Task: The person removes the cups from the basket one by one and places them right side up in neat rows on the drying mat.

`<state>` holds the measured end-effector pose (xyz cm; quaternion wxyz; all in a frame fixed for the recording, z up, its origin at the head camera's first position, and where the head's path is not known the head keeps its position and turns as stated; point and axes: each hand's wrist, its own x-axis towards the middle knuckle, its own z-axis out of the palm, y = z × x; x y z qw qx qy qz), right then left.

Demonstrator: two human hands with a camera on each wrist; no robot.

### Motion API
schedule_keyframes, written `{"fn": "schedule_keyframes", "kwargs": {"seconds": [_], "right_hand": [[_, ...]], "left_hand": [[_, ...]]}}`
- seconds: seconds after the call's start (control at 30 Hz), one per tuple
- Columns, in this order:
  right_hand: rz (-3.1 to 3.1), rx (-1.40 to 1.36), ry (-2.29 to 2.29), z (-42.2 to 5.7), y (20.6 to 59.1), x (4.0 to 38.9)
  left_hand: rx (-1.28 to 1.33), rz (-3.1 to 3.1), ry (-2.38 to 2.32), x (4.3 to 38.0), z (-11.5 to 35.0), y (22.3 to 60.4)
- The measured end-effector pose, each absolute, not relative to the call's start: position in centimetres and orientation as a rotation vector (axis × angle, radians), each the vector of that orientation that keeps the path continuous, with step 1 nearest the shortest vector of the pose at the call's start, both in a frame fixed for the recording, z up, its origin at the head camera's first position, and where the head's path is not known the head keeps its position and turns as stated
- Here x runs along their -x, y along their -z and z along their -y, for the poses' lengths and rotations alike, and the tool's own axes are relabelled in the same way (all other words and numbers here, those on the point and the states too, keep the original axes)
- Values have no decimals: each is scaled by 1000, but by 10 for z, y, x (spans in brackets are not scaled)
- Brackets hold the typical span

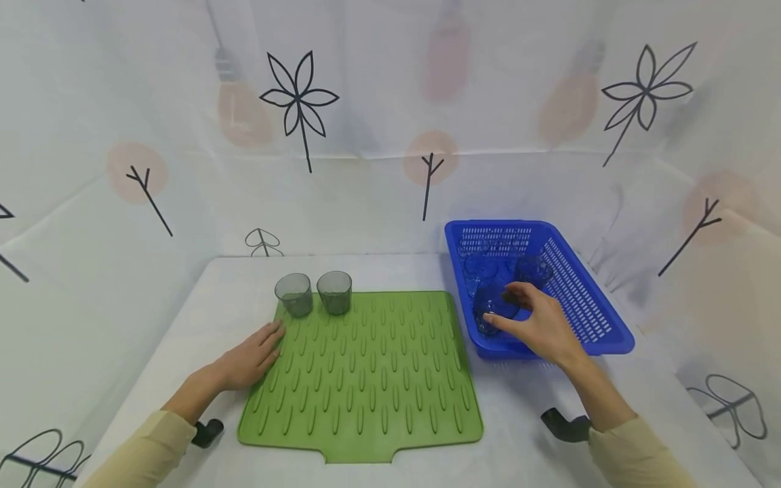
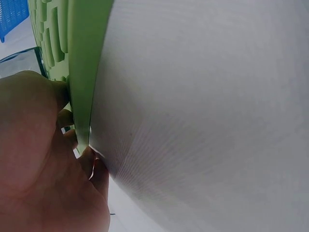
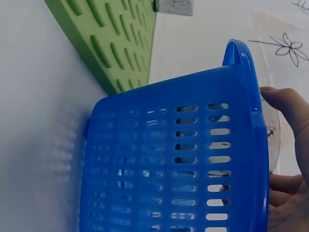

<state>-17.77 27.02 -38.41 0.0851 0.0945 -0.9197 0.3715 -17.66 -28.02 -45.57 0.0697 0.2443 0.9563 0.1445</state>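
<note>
In the head view my right hand (image 1: 539, 322) reaches over the front of a blue plastic basket (image 1: 586, 308) and grips a clear drinking glass (image 1: 495, 301) between thumb and fingers. From the right wrist, the rim of that glass (image 3: 273, 142) shows between thumb and fingers, just above the basket's edge; its lower part is behind the basket wall. My left hand (image 1: 250, 356) rests at the left edge of a green ridged drying mat (image 1: 378, 379), fingers extended. Two grey-tinted glasses (image 1: 295, 296) stand side by side at the mat's back left corner, beyond that hand.
More glasses (image 1: 533, 271) sit in the back of the basket, seen through its blue tint. The basket stands right of the mat on a white-covered table (image 1: 390, 271). A white patterned cloth (image 1: 366, 196) hangs behind. Dark wrist mounts (image 1: 566, 425) stick out at both sleeves.
</note>
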Motion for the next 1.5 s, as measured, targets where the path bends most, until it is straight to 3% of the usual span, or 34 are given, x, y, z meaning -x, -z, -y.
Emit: {"fn": "schedule_keyframes", "kwargs": {"seconds": [1.5], "right_hand": [[2539, -327, -1444, -231, 346, 188]], "left_hand": [[-727, -2877, -438, 176, 280, 454]]}}
